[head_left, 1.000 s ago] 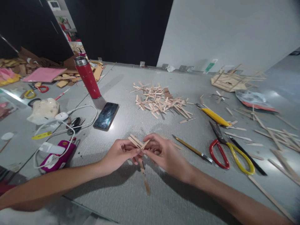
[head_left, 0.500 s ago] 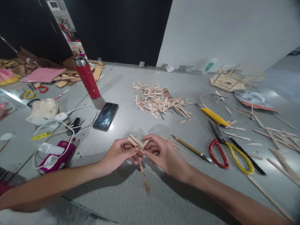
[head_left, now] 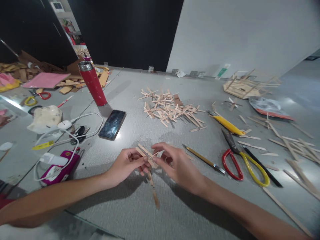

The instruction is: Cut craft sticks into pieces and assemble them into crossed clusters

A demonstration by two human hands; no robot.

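Note:
My left hand [head_left: 128,164] pinches a small bundle of short wooden sticks [head_left: 145,151] just above the grey table [head_left: 140,206]. My right hand [head_left: 176,164] meets it from the right, fingers curled and pinching the same sticks at their right end. A longer wooden strip [head_left: 154,193] hangs or lies below the hands, pointing toward me. A heap of cut wooden sticks [head_left: 170,108] lies farther back in the middle of the table.
To the right lie a pencil [head_left: 203,159], red-and-yellow scissors [head_left: 243,160], a yellow utility knife [head_left: 228,125] and loose long strips [head_left: 297,146]. A phone [head_left: 112,124], a red flask [head_left: 92,82], cables and a magenta device [head_left: 60,166] sit on the left. A stick frame [head_left: 246,86] stands far right.
Almost nothing has moved. My right hand's fingers have opened slightly and shifted along the sticks; the left hand keeps its hold.

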